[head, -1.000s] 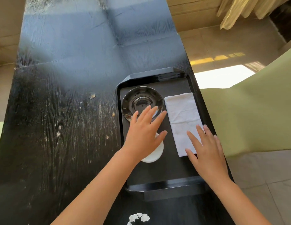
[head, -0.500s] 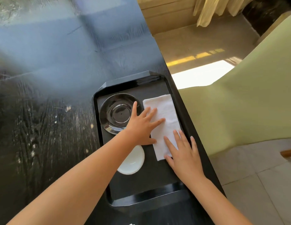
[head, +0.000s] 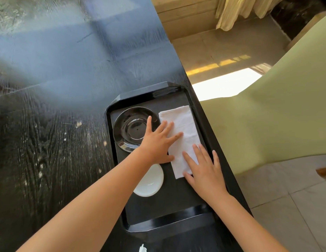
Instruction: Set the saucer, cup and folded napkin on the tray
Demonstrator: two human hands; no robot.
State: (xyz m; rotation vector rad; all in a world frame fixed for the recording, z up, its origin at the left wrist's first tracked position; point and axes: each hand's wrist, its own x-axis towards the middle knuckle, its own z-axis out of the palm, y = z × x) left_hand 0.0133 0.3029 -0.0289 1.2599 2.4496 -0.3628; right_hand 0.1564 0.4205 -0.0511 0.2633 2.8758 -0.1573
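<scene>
A black tray (head: 155, 93) lies at the right edge of the dark table. In its far left part sits a shiny dark saucer (head: 129, 128). A white folded napkin (head: 184, 124) lies flat along the tray's right side. A white round dish (head: 149, 182), seen from above, rests on the tray under my left forearm, partly hidden. My left hand (head: 156, 142) lies flat with spread fingers, its fingertips on the napkin's left edge and over the saucer's rim. My right hand (head: 204, 170) presses flat on the napkin's near end. Neither hand grips anything.
The black wooden table (head: 49, 124) stretches left and far from the tray. A pale green chair (head: 267, 115) stands close to the table's right edge. A tiled floor and curtain lie beyond. A small white scrap (head: 142, 248) sits near the bottom edge.
My left hand moved right from over the white dish and saucer onto the napkin's left edge. My right hand stayed on the napkin's near end. The camera view shifted right.
</scene>
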